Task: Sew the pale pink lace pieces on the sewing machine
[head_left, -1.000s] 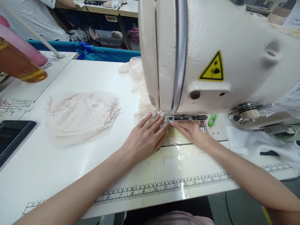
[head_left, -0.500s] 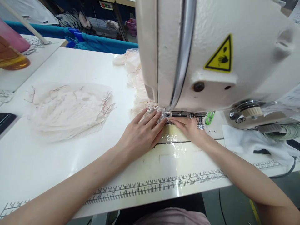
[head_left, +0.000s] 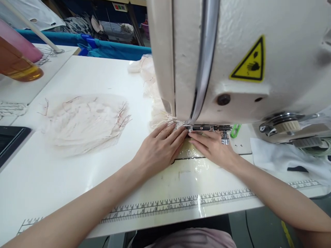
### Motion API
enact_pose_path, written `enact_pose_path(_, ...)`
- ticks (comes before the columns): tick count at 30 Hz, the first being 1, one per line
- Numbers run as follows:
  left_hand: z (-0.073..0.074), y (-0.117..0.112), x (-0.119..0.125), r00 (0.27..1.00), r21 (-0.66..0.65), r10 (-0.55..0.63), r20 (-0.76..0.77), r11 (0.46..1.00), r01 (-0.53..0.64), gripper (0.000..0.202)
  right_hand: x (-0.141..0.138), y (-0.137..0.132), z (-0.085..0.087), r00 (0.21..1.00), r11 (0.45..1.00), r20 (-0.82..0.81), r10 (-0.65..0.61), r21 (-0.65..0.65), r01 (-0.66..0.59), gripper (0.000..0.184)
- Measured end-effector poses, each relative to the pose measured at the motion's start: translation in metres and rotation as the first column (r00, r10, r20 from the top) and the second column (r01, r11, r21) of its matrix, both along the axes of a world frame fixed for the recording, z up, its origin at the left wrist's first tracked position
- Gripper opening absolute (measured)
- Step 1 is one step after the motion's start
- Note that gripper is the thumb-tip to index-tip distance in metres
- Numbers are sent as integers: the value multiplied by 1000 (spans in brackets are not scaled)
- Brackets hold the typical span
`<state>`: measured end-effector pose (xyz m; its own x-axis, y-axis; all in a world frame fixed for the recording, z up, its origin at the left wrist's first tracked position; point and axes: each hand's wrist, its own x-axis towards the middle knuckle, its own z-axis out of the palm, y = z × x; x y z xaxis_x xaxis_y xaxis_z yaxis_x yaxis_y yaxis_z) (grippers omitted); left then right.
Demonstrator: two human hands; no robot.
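Observation:
My left hand (head_left: 160,147) lies flat, fingers stretched out, on the near edge of a sheer, pale gathered fabric (head_left: 157,112) beside the sewing machine's presser foot (head_left: 190,128). The fabric runs back behind the white machine head (head_left: 181,62). My right hand (head_left: 216,148) rests on the needle plate just right of the foot, its fingers extended towards the left fingertips. Whatever is under those right fingertips is too small to make out. A second sheer piece with loose reddish threads (head_left: 88,124) lies spread at the left.
A ruler strip (head_left: 170,206) runs along the table's front edge. Right of the foot are a green clip-like piece (head_left: 235,131) and a white cloth (head_left: 269,155). A dark device (head_left: 12,141) and an amber-coloured bottle (head_left: 20,65) stand at the left.
The view has shifted a little, so most things appear further right. My right fingers have drawn slightly back from the foot and spread a bit. My left hand stays on the fabric.

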<state>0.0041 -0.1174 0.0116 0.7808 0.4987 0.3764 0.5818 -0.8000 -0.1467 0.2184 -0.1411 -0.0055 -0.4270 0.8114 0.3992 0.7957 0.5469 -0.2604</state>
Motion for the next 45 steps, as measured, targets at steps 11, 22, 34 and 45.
enact_pose_path(11, -1, 0, 0, 1000, -3, 4, 22, 1000, -4, 36, -1, -1, 8, 999, 997, -27, -21, -70, 19, 29)
enact_pose_path(22, 0, 1, 1, 1000, -39, 25, 18, 999, -24, 37, -1, -2, 11, 999, 996, 9, -42, -78, 42, 28)
enact_pose_path(34, 1, 0, 4, 997, -50, 81, -1, 995, -81, 41, -4, -7, 2, 979, 989, 153, -137, 79, 126, 35)
enact_pose_path(45, 17, -1, -3, 988, 23, 154, 14, 988, -154, 27, 9, -1, -4, 976, 976, 29, -217, -1, 217, 33)
